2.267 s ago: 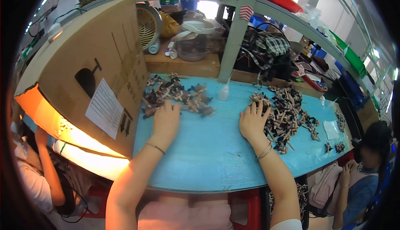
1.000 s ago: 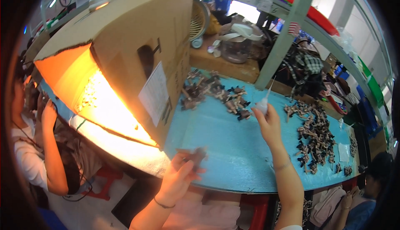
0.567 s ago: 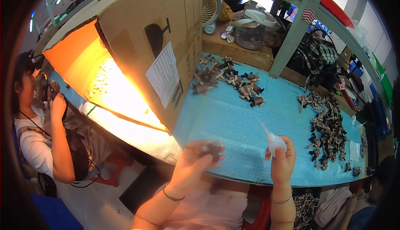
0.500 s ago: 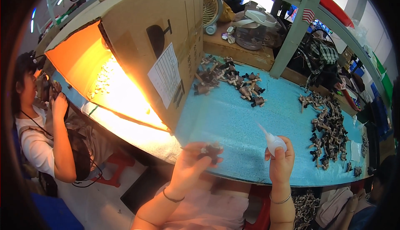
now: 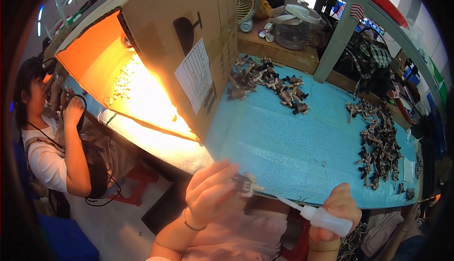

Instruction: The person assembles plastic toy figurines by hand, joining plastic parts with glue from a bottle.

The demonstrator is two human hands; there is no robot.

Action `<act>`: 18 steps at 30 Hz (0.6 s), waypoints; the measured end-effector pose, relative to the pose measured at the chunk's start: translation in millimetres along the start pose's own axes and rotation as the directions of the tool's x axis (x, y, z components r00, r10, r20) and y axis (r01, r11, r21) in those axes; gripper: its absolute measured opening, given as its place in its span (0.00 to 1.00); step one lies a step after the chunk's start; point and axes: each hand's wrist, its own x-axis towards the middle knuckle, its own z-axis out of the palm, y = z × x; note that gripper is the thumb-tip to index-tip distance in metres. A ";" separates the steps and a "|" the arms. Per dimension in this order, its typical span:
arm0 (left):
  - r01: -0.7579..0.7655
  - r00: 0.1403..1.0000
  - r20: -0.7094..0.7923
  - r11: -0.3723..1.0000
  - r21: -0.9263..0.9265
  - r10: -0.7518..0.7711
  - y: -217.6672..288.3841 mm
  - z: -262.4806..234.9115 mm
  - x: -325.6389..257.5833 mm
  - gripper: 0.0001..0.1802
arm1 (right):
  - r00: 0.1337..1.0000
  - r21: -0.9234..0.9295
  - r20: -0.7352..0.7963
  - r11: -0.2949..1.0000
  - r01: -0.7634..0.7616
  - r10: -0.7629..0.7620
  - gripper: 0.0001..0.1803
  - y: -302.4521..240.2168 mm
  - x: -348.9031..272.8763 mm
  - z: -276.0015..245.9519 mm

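A small brown-and-beige figurine (image 5: 245, 185) is pinched in my left hand (image 5: 210, 190), at the front edge of the blue tabletop. My right hand (image 5: 336, 209) grips a white squeeze bottle (image 5: 326, 218), tipped on its side. Its thin nozzle points left, toward the figurine, with a gap between the two. Farther back on the table lies a loose pile of similar figurines (image 5: 283, 90). A denser heap of figurine parts (image 5: 378, 142) covers the right side.
A large cardboard box (image 5: 189, 48), lit bright orange inside, stands on the left of the table (image 5: 265, 138). A metal post (image 5: 345, 29) rises at the back, near a wooden ledge (image 5: 279, 53) with a fan (image 5: 246, 5). Another person (image 5: 56, 152) sits at the left.
The squeeze bottle has gone from upright to lying sideways, and my right hand has come lower and closer. The figurine in my left hand has turned and moved slightly down.
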 end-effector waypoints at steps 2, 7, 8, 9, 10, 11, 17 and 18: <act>-0.003 1.000 -0.005 1.000 0.017 0.004 1.0 -0.3 -0.6 0.17 | 1.000 -0.031 -0.029 1.000 0.004 -0.005 0.28 -5.2 -6.5 1.2; -0.010 1.000 -0.015 0.999 0.040 0.011 2.8 0.3 -1.7 0.17 | 1.000 -0.054 0.021 0.999 0.006 -0.005 0.28 -9.3 -4.9 2.3; -0.010 1.000 -0.019 0.999 0.041 0.011 2.6 0.3 -1.4 0.17 | 0.999 -0.052 0.033 0.999 0.005 -0.003 0.27 -9.6 -3.3 3.7; -0.011 1.000 -0.023 0.999 0.042 0.012 2.3 0.3 -1.1 0.17 | 0.999 -0.049 0.045 0.999 0.004 -0.002 0.27 -9.8 -2.0 4.4; -0.012 1.000 -0.022 0.999 0.041 0.013 1.7 -0.3 -1.0 0.17 | 0.999 -0.050 0.043 0.999 0.004 -0.002 0.27 -9.6 -1.2 4.4; -0.012 1.000 -0.018 0.999 0.048 0.013 1.4 -1.6 -2.2 0.17 | 0.997 -0.048 0.071 0.999 0.013 -0.009 0.27 -9.8 -1.2 3.6; -0.064 0.995 -0.067 0.997 0.049 0.067 -0.3 1.1 1.4 0.17 | 0.991 -0.007 0.133 0.999 0.031 -0.030 0.27 -9.9 1.9 0.6; -0.054 0.996 -0.073 0.998 0.044 0.058 0.5 1.8 2.3 0.18 | 0.993 -0.003 0.111 0.999 0.037 -0.036 0.27 -8.4 0.3 1.0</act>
